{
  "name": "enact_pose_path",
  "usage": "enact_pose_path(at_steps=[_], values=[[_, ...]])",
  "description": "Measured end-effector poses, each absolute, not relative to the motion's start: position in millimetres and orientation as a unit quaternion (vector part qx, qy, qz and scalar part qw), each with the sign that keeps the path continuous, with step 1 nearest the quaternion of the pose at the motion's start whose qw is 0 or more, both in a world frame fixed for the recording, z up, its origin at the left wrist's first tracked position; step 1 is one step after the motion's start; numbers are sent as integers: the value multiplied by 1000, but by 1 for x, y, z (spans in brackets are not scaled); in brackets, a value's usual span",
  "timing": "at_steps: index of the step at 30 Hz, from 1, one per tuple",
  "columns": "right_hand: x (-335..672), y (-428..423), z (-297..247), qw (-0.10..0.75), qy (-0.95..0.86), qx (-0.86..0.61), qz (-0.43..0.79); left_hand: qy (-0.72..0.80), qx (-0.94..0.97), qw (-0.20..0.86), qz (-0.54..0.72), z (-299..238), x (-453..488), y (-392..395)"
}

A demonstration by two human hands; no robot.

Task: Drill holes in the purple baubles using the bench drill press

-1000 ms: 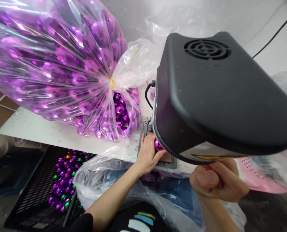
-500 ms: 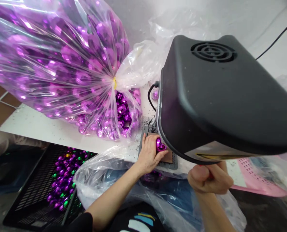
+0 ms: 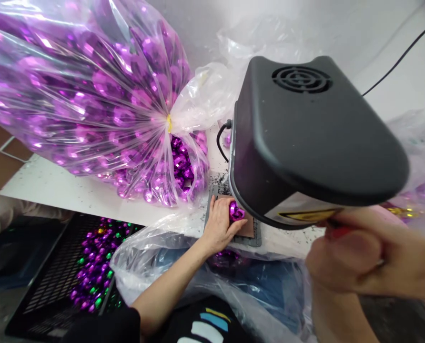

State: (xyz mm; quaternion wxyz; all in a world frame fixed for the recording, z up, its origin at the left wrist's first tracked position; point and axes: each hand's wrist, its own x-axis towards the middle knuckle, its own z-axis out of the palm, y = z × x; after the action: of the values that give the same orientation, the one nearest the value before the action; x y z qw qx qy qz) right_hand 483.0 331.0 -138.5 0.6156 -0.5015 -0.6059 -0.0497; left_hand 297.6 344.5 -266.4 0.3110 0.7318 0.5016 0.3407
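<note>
1. Left hand [image 3: 218, 225]: palm down, forearm slanting in from near left, thumb and fingers curled around the purple ball [image 3: 237, 211].
2. It sits over the board [image 3: 247, 230], near-left of the machine [image 3: 327, 138]; probably light, stiff, slippery, easily scuffed; best held around its sides.
3. Right hand [image 3: 373, 257]: near right, fisted around a red handle [image 3: 341, 232], forearm rising from the near edge.

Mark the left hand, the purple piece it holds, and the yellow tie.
Left hand [image 3: 218, 226]: head view, back of hand.
Purple piece [image 3: 237, 212]: head view, its visible middle.
Yellow tie [image 3: 169, 124]: head view, its middle.
</note>
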Motion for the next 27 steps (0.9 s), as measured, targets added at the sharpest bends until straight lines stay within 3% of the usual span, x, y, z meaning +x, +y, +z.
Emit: enact_pose_path(at_steps=[2,7,14,17,20,22,27], values=[[479,351,-110,646,-575,-477,-157,499,731,310,348,-266,296,345],[475,397,-74,634,-597,-492,-23,493,719,304,384,-256,283,319],[478,401,-76,643,-576,-505,-7,474,778,327,251,-237,252,265],[477,401,-76,642,-572,-510,-7,491,750,287,337,-222,229,298],[477,403,-75,645,-573,-506,-8,570,676,119,451,-216,206,362],[478,403,-76,645,-574,-504,-10,605,673,66,421,-219,199,405],[480,403,-78,646,-578,-499,-8,596,753,68,271,-233,206,449]])
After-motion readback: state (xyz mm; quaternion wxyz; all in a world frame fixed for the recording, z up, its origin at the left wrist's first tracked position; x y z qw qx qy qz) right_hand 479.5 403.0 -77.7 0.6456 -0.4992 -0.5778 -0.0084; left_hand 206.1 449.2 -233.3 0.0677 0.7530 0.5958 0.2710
